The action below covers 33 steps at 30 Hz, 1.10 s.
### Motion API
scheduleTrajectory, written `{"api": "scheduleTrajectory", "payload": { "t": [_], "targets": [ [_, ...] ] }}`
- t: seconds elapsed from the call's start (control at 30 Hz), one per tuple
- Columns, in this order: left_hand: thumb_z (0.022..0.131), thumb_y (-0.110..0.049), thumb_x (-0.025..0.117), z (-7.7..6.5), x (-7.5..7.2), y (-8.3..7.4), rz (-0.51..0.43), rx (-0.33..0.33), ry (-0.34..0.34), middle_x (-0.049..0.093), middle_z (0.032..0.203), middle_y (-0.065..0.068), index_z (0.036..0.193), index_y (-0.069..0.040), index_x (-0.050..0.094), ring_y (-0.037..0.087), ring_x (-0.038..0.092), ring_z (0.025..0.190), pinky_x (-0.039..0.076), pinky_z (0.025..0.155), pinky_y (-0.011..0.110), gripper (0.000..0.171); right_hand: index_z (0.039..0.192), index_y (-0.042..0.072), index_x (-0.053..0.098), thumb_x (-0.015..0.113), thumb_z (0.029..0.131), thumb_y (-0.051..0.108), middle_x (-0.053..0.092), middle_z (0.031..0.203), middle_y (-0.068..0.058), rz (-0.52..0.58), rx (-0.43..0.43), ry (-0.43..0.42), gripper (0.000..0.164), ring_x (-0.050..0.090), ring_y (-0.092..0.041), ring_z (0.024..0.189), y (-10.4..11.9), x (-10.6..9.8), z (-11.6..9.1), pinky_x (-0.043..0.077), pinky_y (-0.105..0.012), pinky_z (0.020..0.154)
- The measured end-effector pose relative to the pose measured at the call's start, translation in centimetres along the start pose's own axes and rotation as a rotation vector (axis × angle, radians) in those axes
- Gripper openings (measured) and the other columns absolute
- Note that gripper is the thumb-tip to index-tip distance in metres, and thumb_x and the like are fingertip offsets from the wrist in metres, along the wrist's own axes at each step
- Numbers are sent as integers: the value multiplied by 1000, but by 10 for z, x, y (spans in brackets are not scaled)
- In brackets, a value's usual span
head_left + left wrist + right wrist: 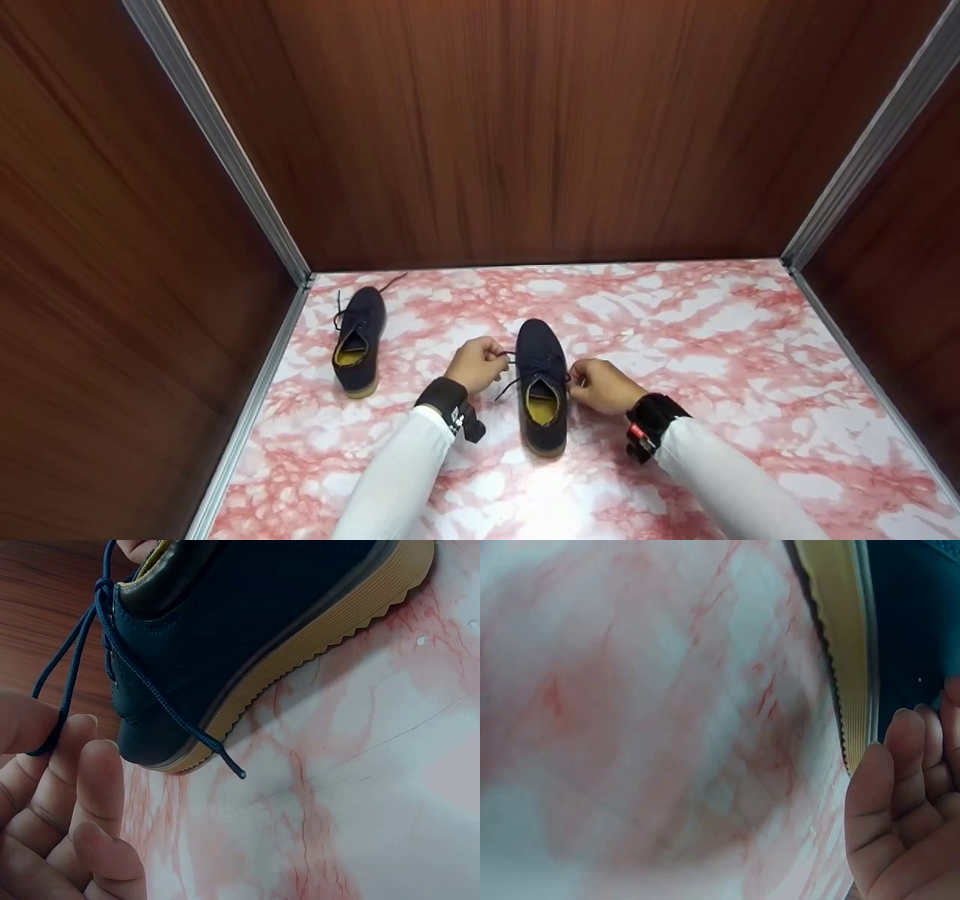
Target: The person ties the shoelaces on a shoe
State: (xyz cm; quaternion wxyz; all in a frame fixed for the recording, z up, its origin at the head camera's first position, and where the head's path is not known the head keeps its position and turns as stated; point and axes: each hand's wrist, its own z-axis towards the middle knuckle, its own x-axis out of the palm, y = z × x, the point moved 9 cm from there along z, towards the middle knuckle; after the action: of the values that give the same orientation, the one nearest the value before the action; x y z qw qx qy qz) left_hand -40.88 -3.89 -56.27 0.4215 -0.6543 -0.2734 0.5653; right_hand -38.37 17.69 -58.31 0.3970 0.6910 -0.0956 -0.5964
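Note:
A navy lace-up shoe point(541, 345) with yellow lining stands on the surface between both hands, toe away from me. On its left, my left hand point(478, 364) pinches a loop of the dark blue shoelace point(67, 679) between thumb and index finger. The lace is knotted over the shoe's opening, and one loose end point(180, 716) hangs down the side. My right hand point(602, 386) is at the shoe's right side, its thumb and index finger pinched together on the lace there. In the right wrist view the curled fingers point(907, 757) show beside the sole, while the pinch itself is cut off.
A matching navy shoe point(358, 330) stands to the left, its laces loose and spread outward. The surface point(697, 322) has a red and white marbled pattern. Brown wood-grain panels point(525, 135) enclose it at the back and both sides, with grey metal strips point(225, 135) along the corners.

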Motion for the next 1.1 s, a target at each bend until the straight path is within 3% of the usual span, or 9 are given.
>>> {"api": "scheduleTrajectory", "payload": {
  "t": [0.2,0.33,0.43,0.53,0.63,0.8,0.93,1.1],
  "targets": [
    [96,-12,68,0,0,0,-16,-6,6,76,82,5,93,-7,68,5,61,61,47,60,19,7,80,13,64,68,83,4,63,77,3,-22,16,14,10,55,-7,70,-7,-3,-4,45,-21,67],
    [97,-12,69,1,0,-1,-17,-4,2,68,77,-1,93,-6,68,6,61,62,47,60,19,7,82,14,64,67,86,6,64,79,2,-16,37,10,9,56,-8,73,-10,-7,-4,46,-23,69],
    [97,-12,68,1,1,-2,-15,2,3,60,75,-6,93,-5,68,5,62,62,47,60,19,8,91,10,66,61,92,10,67,85,-1,27,88,-13,5,59,-11,79,-13,-10,-2,47,-26,75],
    [97,-12,68,1,3,-4,-5,12,9,56,73,-8,92,-5,67,5,62,62,46,60,18,8,108,2,67,53,100,14,71,93,-8,90,148,-26,20,61,-13,85,-16,-10,2,48,-29,80],
    [97,-11,67,1,4,-6,7,22,15,55,70,-9,91,-5,68,5,62,61,46,60,18,9,117,-3,66,51,105,16,72,96,-15,139,166,-4,27,62,-13,81,-18,-6,6,49,-28,75],
    [98,-13,68,2,5,-10,57,36,33,57,68,-10,92,-6,72,4,60,60,46,62,18,10,104,-2,66,60,101,10,67,84,-9,180,139,2,13,57,-9,71,-16,1,14,46,-22,67],
    [99,-15,67,1,6,-12,107,31,58,71,73,1,93,-4,75,4,61,60,47,62,19,15,94,0,62,65,97,6,59,79,0,238,156,-46,7,55,-8,69,-17,-1,16,45,-20,64],
    [102,-18,64,3,7,-11,164,15,97,78,78,7,91,1,77,4,63,61,46,59,17,25,103,-3,61,63,90,-1,59,75,1,294,210,-114,12,54,-9,67,-18,-10,16,44,-21,60]
  ]
}}
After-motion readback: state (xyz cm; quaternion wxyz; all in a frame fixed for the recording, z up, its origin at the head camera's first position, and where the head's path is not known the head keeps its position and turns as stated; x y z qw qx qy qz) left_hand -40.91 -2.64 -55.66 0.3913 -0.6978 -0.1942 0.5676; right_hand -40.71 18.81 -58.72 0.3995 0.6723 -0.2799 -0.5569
